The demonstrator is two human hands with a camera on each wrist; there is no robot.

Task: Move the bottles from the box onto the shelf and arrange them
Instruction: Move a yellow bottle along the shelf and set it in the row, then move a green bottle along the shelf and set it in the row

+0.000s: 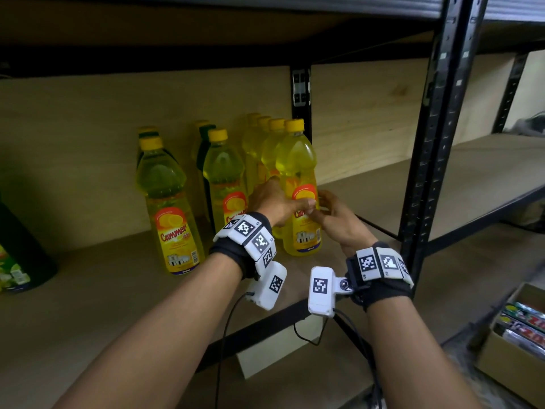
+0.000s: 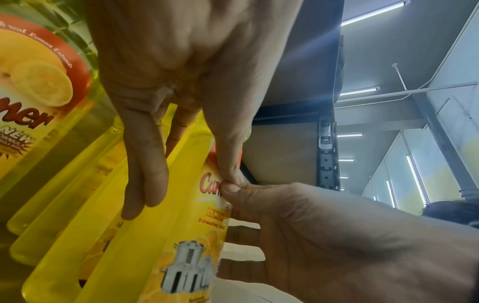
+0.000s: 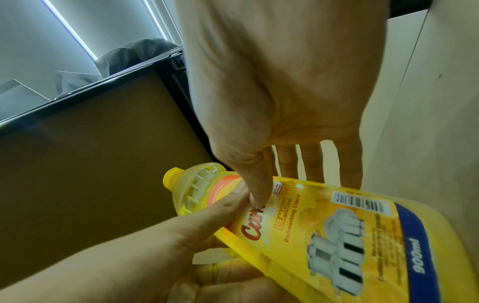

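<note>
A yellow Cammer dish-liquid bottle [image 1: 295, 154] stands upright at the front of the right-hand row on the wooden shelf [image 1: 103, 305]. My left hand [image 1: 287, 199] holds its label area from the left, thumb across the front. From the right, my right hand [image 1: 320, 203] grips the same bottle, and the two thumbs meet on the label. The left wrist view shows the bottle [image 2: 186, 225] between my left fingers [image 2: 145, 164] and thumb. In the right wrist view the bottle [image 3: 337, 225] lies under my right thumb, with the fingers [image 3: 311, 160] behind it.
More yellow bottles [image 1: 165, 202] [image 1: 224, 178] stand to the left, with a row [image 1: 265, 137] behind the held one. A green bottle [image 1: 17, 261] stands at the far left. A black shelf upright [image 1: 427, 143] rises on the right. A cardboard box [image 1: 495, 343] of packets sits on the floor, lower right.
</note>
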